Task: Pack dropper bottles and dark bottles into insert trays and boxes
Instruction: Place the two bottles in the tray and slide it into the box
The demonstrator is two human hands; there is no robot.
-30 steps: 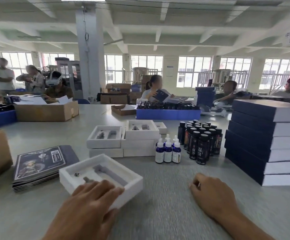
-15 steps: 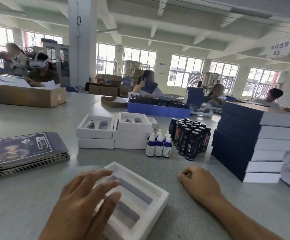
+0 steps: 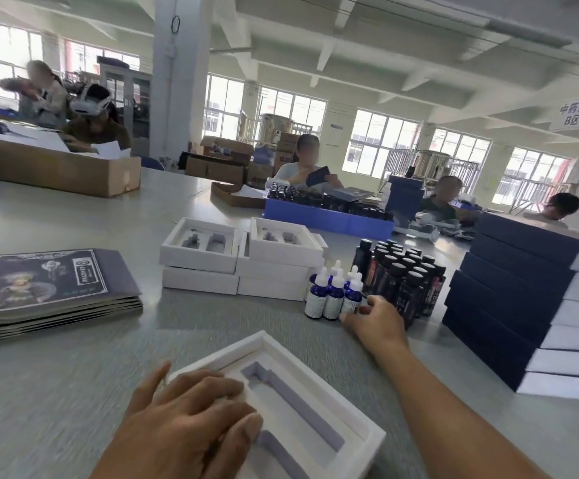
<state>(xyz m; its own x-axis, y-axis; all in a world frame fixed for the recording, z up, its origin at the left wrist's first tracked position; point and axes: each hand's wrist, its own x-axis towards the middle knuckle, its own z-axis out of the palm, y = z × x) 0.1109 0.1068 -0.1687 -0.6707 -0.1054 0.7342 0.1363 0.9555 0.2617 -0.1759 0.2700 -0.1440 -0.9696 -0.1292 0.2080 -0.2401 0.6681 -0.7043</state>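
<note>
Left hand rests flat-fingered on insert tray. Right hand, fingers curled, touches nearest dropper bottle; grip unclear. Glass likely fragile, slick: take by body.

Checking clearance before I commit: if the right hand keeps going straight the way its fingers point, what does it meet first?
The right hand would meet the nearest small blue glass dropper bottle with a white cap first; its fingertips already look at or touching it. The black-capped dark bottles stand just beyond, though depth is unclear.
</note>
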